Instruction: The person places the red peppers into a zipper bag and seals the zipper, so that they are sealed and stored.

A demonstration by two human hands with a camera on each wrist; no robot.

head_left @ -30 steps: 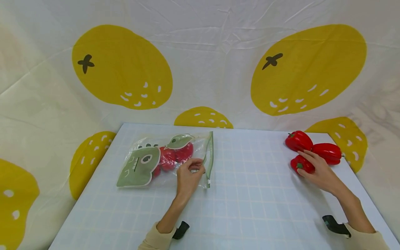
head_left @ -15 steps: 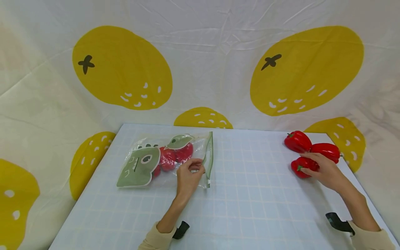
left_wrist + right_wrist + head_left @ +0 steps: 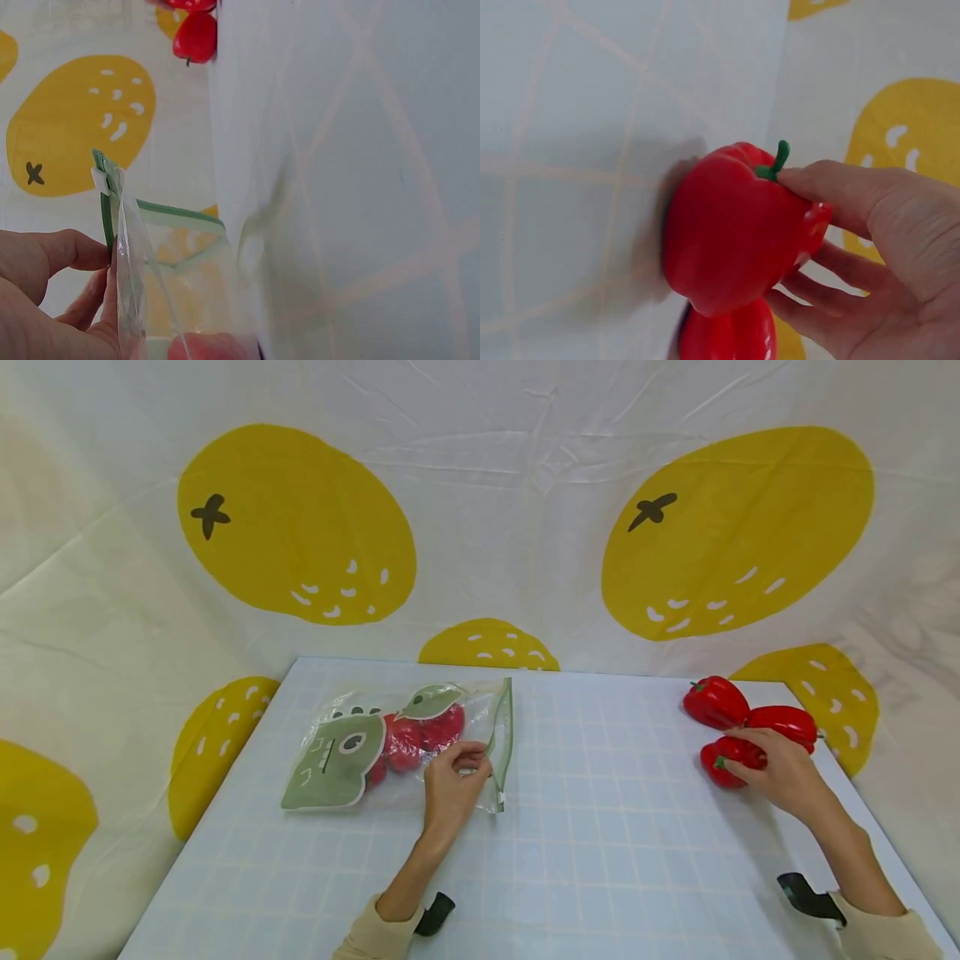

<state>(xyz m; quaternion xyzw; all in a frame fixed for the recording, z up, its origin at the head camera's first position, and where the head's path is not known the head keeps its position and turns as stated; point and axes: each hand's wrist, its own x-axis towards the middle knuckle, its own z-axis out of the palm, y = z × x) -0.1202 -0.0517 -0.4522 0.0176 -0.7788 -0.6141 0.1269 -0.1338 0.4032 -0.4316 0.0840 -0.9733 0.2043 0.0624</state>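
On the left of the table lies a clear zip bag printed with a green dinosaur, several red items showing through its plastic. My left hand pinches the bag's upper layer at the mouth; the left wrist view shows the green-edged opening standing apart there. At the far right my right hand grips a red bell pepper, thumb by its green stem and fingers around the far side. This pepper is close over the table. Right behind it are two more red bell peppers.
The light blue checked table ends at a back edge against a white cloth printed with yellow fruit. Black wrist-camera mounts stick out from both sleeves.
My right hand has shifted slightly right and toward me, and the pepper under it has tilted, showing more of its side. The left hand and bag have stayed put.
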